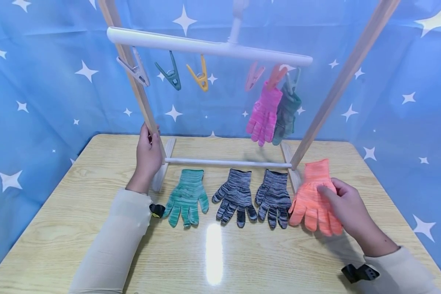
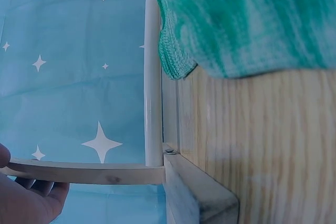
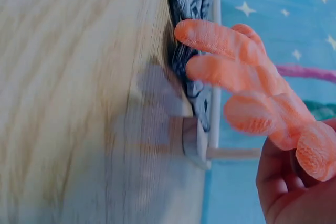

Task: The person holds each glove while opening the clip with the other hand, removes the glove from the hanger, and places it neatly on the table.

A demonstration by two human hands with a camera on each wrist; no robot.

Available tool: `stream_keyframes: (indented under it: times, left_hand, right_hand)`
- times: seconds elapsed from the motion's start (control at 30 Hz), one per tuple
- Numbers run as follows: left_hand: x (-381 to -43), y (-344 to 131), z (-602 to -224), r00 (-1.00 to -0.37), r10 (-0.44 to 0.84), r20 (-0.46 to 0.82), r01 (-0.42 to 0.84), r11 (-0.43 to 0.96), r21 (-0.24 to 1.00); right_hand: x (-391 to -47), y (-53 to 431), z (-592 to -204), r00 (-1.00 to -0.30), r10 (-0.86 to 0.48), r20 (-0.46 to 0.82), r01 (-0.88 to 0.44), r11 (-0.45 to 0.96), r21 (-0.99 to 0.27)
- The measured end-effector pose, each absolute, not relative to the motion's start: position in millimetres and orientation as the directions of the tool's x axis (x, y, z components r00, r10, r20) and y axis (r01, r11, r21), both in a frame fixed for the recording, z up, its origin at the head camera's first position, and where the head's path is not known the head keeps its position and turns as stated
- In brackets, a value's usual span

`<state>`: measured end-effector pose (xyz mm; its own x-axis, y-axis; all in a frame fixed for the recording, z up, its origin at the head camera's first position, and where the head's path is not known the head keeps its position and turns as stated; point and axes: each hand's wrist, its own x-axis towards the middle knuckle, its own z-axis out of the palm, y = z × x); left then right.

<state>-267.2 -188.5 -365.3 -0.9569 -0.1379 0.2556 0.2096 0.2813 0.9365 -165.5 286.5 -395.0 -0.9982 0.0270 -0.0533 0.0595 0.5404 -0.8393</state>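
In the head view my left hand (image 1: 149,154) grips the left wooden post (image 1: 142,100) of a standing frame, low down; the left wrist view shows fingers (image 2: 44,187) around it. My right hand (image 1: 347,208) pinches an orange knit glove (image 1: 312,194) by its side, thumb on top. In the right wrist view this orange glove (image 3: 247,66) is lifted off the table, its fingers pointing away from my hand. A green glove (image 1: 188,196) and two grey-black gloves (image 1: 236,194) lie in a row on the table, left of the orange one.
A white bar (image 1: 206,45) hangs above with several clothespins, among them a yellow one (image 1: 201,75). A pink glove (image 1: 265,114) and a dark green glove (image 1: 288,110) hang at its right end. The frame's right post (image 1: 338,90) and low crossbar (image 1: 228,163) stand behind the gloves.
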Motion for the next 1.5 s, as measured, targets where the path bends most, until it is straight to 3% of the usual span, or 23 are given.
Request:
stream_keyframes:
  times: [0.6,1.17,1.5]
  left_hand:
    - [-267.9,-188.7,-366.9,-0.955,-0.134,0.264,0.217,0.287,0.933]
    - [-269.0,-188.6,-367.1,-0.955,-0.126,0.269,0.224,0.29,0.93]
    - [-289.6,-200.5,-394.3,-0.948,-0.134,0.289,0.24,0.297,0.924]
  right_hand:
    - [-184.6,318.6,-397.3,-0.983,0.009,-0.184,0.159,0.542,-0.825]
    - [-205.2,329.2,-408.4,-0.964,-0.042,-0.261,0.174,0.643,-0.746]
    - [-211.5,331.2,-408.9,-0.946,-0.064,-0.317,0.183,0.702,-0.688]
